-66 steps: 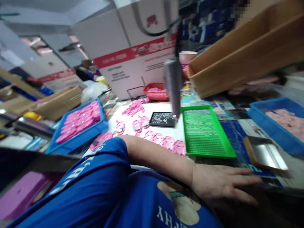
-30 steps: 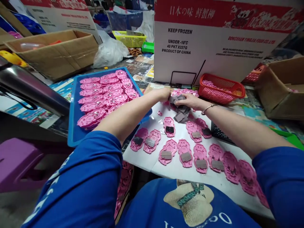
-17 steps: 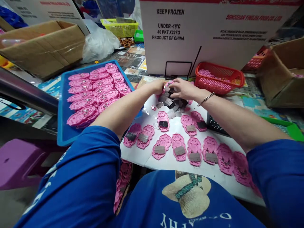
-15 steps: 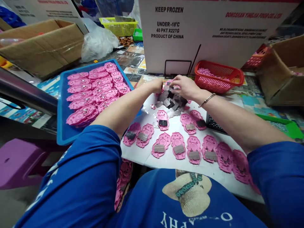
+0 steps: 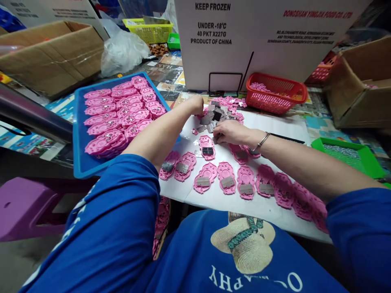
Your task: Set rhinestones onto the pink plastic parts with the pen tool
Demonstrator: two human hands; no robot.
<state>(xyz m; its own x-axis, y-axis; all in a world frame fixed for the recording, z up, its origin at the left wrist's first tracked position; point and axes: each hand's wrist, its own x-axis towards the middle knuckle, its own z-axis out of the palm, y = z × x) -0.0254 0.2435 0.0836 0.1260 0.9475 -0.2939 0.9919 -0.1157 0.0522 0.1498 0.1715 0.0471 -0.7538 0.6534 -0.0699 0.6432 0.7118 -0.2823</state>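
My left hand (image 5: 197, 106) is curled closed at the left edge of a pile of small grey plates (image 5: 217, 114); what its fingers hold is hidden. Closer to me, my right hand (image 5: 229, 132) has its fingers pinched together at the near side of that pile, and I cannot make out what is between them. Just in front of it lies a pink plastic casing (image 5: 207, 148) with a dark plate on it. A curved row of several more casings (image 5: 226, 178) spans the white table (image 5: 183, 195), most bearing a grey plate. Small pink parts (image 5: 229, 101) are heaped behind the plates.
A blue tray (image 5: 80, 162) of stacked pink casings stands at left. Behind the pile are a red basket (image 5: 276, 93) and a large white box (image 5: 259, 49). A green tray (image 5: 366, 154) of small metal pieces is at right, near a cardboard box (image 5: 354, 81).
My right hand has come back toward me from the far side of the pile to its near edge, fingers now pinched. My left hand stays by the pile. The view has shifted slightly.
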